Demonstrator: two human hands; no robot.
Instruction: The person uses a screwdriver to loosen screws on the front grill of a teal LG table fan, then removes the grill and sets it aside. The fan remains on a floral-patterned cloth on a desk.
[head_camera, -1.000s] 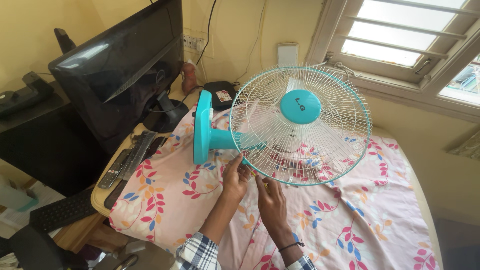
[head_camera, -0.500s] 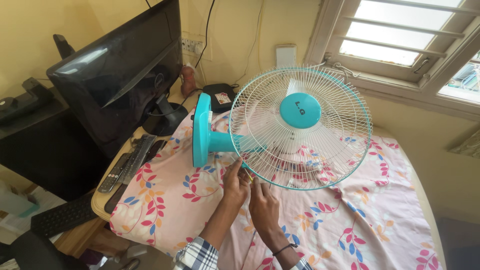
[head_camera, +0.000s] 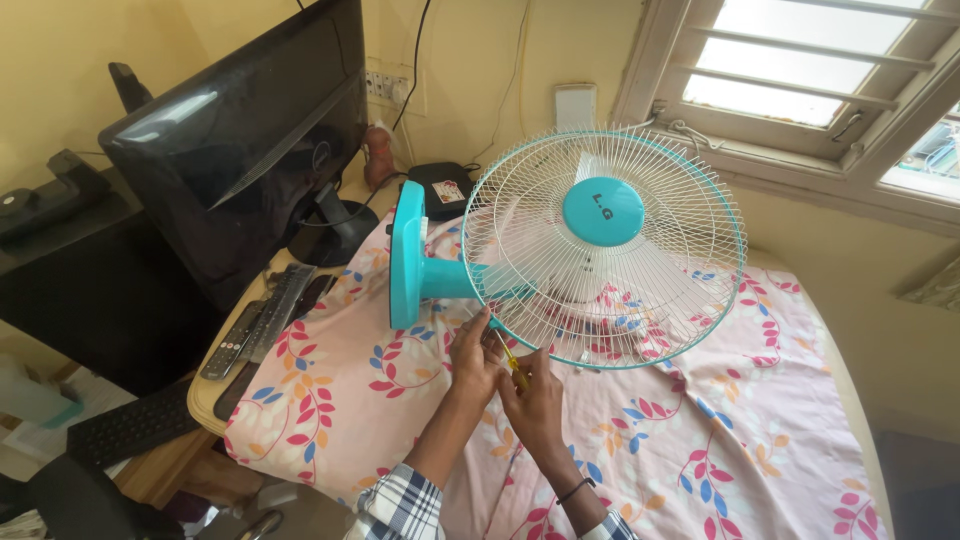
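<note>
Surface: floral cloth (head_camera: 330, 400) over a table, yellow walls, window (head_camera: 800, 70) upper right.
Around: monitor (head_camera: 240, 150), remotes (head_camera: 245, 330), then the teal fan (head_camera: 600, 250) lying on its side.
Left hand (head_camera: 473, 352): fingers curled against the grille's lower rim.
Right hand (head_camera: 532, 392): closed around a yellow screwdriver (head_camera: 512, 362).

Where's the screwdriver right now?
In the head view, the yellow-handled screwdriver is in the right hand, low centre, at the lower left rim of the fan guard, beside the left hand.
</note>
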